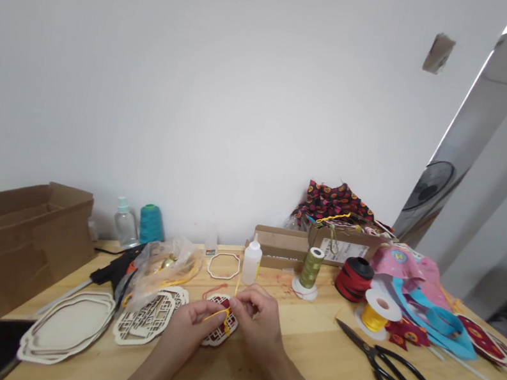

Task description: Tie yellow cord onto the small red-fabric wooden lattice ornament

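Note:
A small wooden lattice ornament with dark red backing (214, 338) lies on the table between my hands. Yellow cord (227, 323) loops over its face. My left hand (195, 322) pinches the cord from the left, its fingertips over the ornament. On the other side, my right hand (257, 314) is closed on the same cord, and a length of it rises above the fingers. Part of the ornament is covered by the fingers. Just left of my left hand are pale cut-out lattice pieces (126, 329).
Black scissors (374, 353) lie at right, near a yellow cord spool (374, 319). A glue bottle (251, 264), green thread spool (311, 270) and red cord roll (354, 279) stand behind. Wooden blanks (70, 325), a plastic bag (163, 266) and a cardboard box (13, 260) are left.

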A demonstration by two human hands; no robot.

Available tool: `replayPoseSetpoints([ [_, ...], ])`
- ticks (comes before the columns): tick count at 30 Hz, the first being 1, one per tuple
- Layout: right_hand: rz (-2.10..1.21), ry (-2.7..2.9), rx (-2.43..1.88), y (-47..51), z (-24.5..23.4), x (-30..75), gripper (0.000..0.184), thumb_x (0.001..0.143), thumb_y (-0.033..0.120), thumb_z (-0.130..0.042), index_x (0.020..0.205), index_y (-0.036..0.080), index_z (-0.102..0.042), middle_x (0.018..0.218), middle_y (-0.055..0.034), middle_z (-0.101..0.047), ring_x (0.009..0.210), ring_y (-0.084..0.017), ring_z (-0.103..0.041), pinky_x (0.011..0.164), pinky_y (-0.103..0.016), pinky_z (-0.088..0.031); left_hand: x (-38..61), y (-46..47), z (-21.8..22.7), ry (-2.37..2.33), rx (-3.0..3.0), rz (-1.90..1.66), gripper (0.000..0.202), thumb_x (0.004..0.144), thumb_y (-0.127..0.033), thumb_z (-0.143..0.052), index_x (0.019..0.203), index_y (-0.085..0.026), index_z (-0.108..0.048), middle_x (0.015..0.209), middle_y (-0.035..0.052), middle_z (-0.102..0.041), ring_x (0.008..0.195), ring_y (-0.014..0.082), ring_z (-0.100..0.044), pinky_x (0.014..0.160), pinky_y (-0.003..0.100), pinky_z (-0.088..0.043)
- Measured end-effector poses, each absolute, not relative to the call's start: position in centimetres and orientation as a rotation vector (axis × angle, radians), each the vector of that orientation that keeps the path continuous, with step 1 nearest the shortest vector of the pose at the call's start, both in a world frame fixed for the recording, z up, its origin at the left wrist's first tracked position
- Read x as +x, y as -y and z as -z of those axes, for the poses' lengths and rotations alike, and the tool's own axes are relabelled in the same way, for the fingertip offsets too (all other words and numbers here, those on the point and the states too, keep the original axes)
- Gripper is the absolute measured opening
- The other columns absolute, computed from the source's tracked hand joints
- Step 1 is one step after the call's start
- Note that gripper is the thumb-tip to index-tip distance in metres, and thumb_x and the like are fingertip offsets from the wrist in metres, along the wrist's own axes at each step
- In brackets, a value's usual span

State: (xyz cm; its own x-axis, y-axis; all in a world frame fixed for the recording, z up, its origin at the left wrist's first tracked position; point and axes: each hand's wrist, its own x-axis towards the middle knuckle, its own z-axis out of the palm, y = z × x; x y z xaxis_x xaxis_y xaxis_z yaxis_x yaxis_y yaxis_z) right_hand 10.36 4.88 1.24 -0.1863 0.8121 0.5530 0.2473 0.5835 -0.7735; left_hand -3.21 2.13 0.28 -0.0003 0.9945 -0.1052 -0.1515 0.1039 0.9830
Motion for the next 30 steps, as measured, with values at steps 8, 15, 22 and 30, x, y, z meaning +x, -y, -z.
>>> replayPoseSetpoints([
  [8, -0.664, 1.745, -0.867, -5.0, -1.2, 10.4, 0.015, 0.071, 0.021, -0.052, 0.059, 0.016, -0.059, 0.054, 0.0013, -0.048, 0.051, -0.01, -0.041, 0.046, -0.019, -0.033, -3.3, -2.0, -0.3, -1.126, 1.012, -1.213, 0.024, 0.057, -0.033, -0.067, 0.066, -0.011, -0.065, 0.055, 0.0026, -0.065, 0.055, 0.0148, -0.057, 0.053, 0.022, -0.04],
  [15, -0.813, 1.526, -1.048, -5.9, -0.1, 10.1, 0.014, 0.067, 0.021, -0.052, 0.055, 0.014, -0.054, 0.051, 0.0019, -0.047, 0.047, -0.01, -0.04, 0.044, -0.02, -0.034, -3.4, -2.2, 0.1, -1.143, 0.984, -1.229, 0.021, 0.056, -0.031, -0.067, 0.063, -0.012, -0.065, 0.052, 0.001, -0.065, 0.047, 0.012, -0.055, 0.048, 0.02, -0.039],
  [22, -0.754, 1.243, -1.04, -5.4, -1.7, 10.8, 0.03, 0.071, 0.023, -0.048, 0.099, 0.015, -0.043, 0.083, -0.0052, -0.051, 0.051, -0.009, -0.04, 0.046, -0.02, -0.037, -3.5, -2.2, 0.3, -1.153, 0.976, -1.237, 0.021, 0.057, -0.03, -0.067, 0.066, -0.011, -0.064, 0.051, 0.0016, -0.065, 0.048, 0.0125, -0.056, 0.048, 0.02, -0.039],
  [30, -0.69, 1.768, -0.891, -4.4, -1.8, 10.6, 0.021, 0.074, 0.022, -0.047, 0.093, 0.019, -0.057, 0.08, -0.0027, -0.059, 0.055, -0.011, -0.047, 0.052, -0.021, -0.038, -3.4, -2.0, -0.1, -1.104, 0.998, -1.233, 0.017, 0.06, -0.027, -0.066, 0.065, -0.011, -0.065, 0.054, 0.0015, -0.065, 0.05, 0.0118, -0.055, 0.05, 0.02, -0.039],
])
